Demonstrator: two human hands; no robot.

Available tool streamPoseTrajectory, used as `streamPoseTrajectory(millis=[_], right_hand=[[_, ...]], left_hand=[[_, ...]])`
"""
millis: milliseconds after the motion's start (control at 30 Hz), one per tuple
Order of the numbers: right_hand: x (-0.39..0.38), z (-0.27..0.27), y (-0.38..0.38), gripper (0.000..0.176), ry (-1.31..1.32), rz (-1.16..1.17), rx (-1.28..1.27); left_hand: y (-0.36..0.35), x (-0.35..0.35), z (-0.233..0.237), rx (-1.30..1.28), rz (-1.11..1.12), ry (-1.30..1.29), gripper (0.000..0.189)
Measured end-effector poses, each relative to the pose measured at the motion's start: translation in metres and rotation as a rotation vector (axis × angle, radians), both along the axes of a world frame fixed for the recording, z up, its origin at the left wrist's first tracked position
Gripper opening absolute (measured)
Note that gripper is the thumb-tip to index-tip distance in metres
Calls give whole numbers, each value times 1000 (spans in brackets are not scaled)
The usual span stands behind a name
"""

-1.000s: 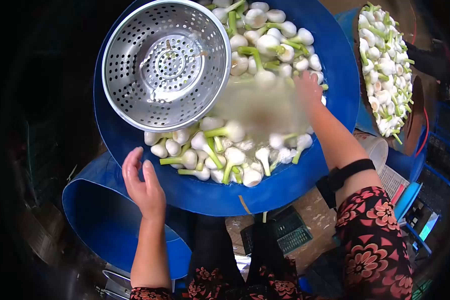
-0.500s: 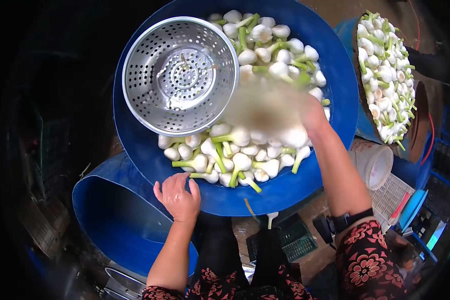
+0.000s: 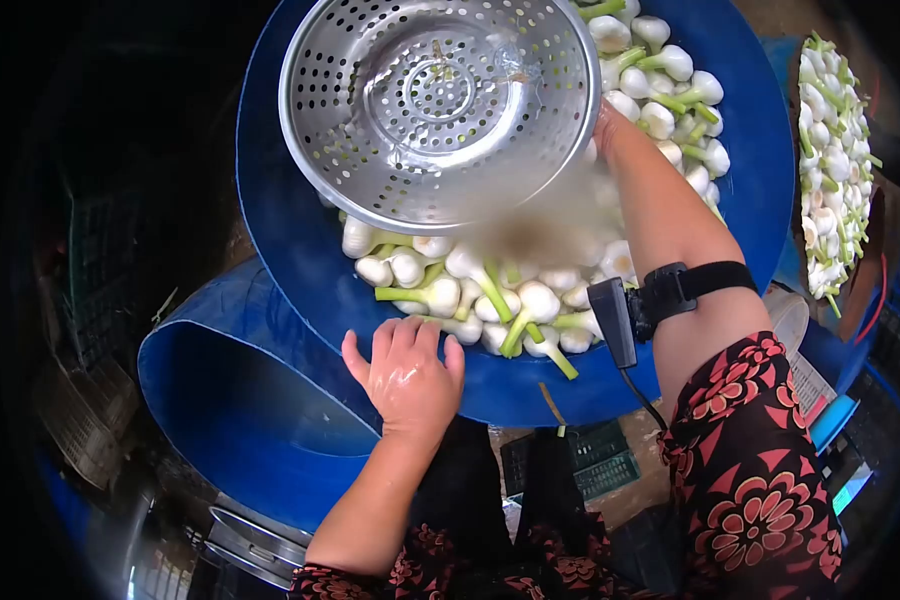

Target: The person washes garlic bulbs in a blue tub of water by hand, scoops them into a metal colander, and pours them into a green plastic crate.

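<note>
A big round blue tub holds many white garlic bulbs with green stems, wet and in water. Over its far left part sits a perforated metal colander, with only a few small bits inside. My right hand is at the colander's right rim; its fingers are hidden behind the rim, so their grip does not show. Fingers spread, my left hand is empty at the tub's near edge, just short of the closest bulbs. A blurred patch hides some bulbs in the middle.
At the right stands a second container heaped with garlic bulbs. An open blue barrel lies tilted at the left. A white bucket is on the right, and a green crate lies on the floor below the tub.
My right hand has gone from above the bulbs to the colander's right rim. The colander looks larger and higher in view. My left hand has shifted right, still spread.
</note>
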State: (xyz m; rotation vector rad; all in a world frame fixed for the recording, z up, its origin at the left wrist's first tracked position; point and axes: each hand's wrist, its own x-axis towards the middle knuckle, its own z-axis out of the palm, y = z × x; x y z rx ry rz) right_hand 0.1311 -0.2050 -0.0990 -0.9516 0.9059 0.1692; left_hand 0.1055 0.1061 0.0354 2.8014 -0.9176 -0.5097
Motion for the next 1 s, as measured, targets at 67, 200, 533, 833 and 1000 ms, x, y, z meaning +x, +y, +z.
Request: streamPoseTrajectory(millis=[67,200,533,833,1000], right_hand=[[-19,17,13,35,-4,25,-91],[-69,66,50,27,-11,-241,-203],[-369,188,111,24,3,-1158,-186],[-473,61,129,50,731,-835,-497],[-456,146,108,27,304,-728,-667]], left_hand=[[-7,6,-2,-195,-76,231,19],[-65,11,-53,-283,-345,323,28],[-108,-4,-68,31,-651,24,16],[-66,-209,45,-20,-621,642,24],[-70,-261,-43,-165,-476,463,47]])
